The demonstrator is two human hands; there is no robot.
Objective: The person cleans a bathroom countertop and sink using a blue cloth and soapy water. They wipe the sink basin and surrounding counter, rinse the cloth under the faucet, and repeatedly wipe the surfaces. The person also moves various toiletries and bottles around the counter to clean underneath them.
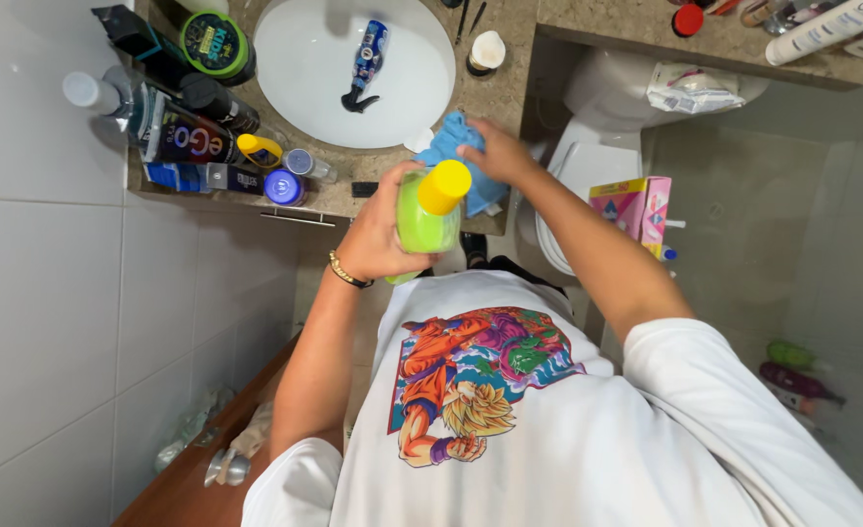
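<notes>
— Where's your left hand [381,232]?
— Mid-frame, wrapped around the green bottle [423,221] with its yellow cap.
— And your right hand [495,151]?
— Just above, fingers pressed flat on the blue cloth [456,156] at the counter [495,93] edge.

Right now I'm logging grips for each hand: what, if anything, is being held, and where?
The left hand grips the green bottle around its body, below the yellow cap. The right hand presses on the blue cloth.

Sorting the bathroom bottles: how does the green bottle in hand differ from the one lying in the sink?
The green bottle is lime with a yellow cap, held in the left hand. The sink bottle is blue with a black trigger sprayer, lying on its side, untouched. Both are plastic bottles.
</notes>
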